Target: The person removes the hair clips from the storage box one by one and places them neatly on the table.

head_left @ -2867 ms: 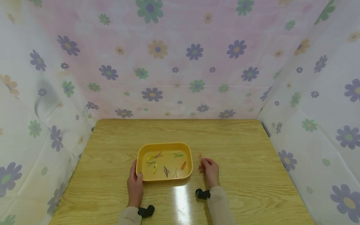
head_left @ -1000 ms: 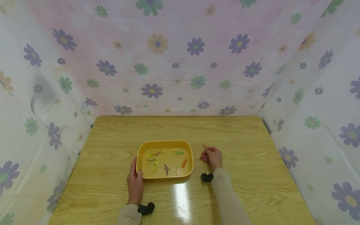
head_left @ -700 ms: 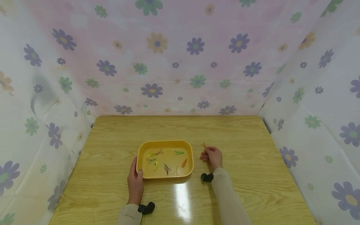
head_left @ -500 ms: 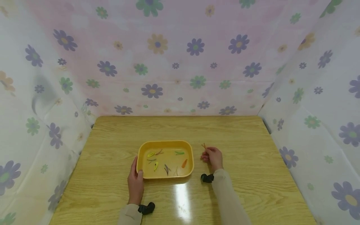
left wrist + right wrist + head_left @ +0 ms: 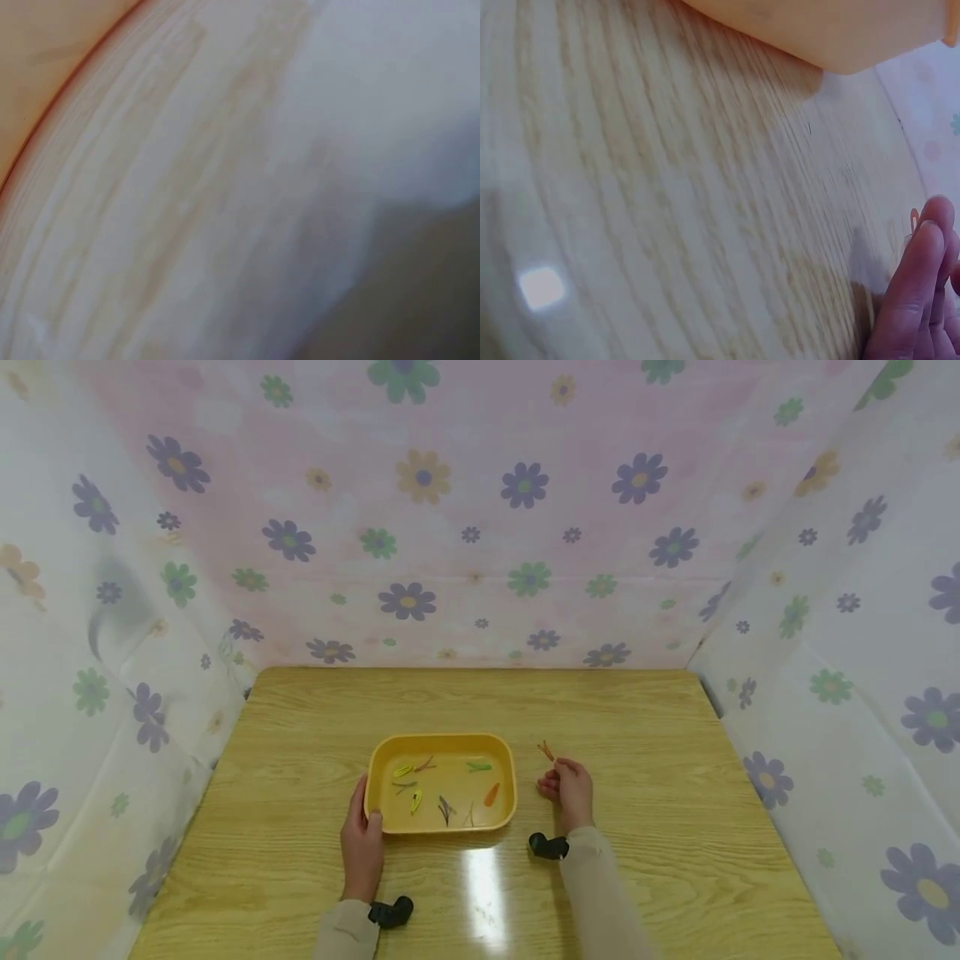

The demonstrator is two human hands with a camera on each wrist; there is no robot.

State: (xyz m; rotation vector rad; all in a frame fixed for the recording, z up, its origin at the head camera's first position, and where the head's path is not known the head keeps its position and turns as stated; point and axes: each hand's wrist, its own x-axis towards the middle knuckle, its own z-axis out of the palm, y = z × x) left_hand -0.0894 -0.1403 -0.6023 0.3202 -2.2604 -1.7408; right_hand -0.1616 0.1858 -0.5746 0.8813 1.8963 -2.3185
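Note:
A yellow rectangular tray [image 5: 441, 826] stands on the wooden table. Several small hair clips lie in it, among them an orange clip [image 5: 491, 794], a green clip [image 5: 478, 767] and a yellow clip [image 5: 416, 802]. My left hand [image 5: 362, 852] grips the tray's left side, thumb at the near rim. Right of the tray, my right hand [image 5: 573, 789] pinches one end of an orange snap hair clip [image 5: 546, 750], whose two prongs are spread apart. In the right wrist view, the clip's orange tip [image 5: 914, 219] shows just past the fingertips.
The wooden table [image 5: 480, 697] reaches back to a flower-printed cloth [image 5: 480, 510], which also hangs along both sides. Each wrist wears a black camera, one on the left [image 5: 392, 912] and one on the right [image 5: 548, 846].
My right hand first moved away from me with the orange clip. Since half a second ago it has drawn slightly back, and more of the clip shows. My left hand has stayed on the tray.

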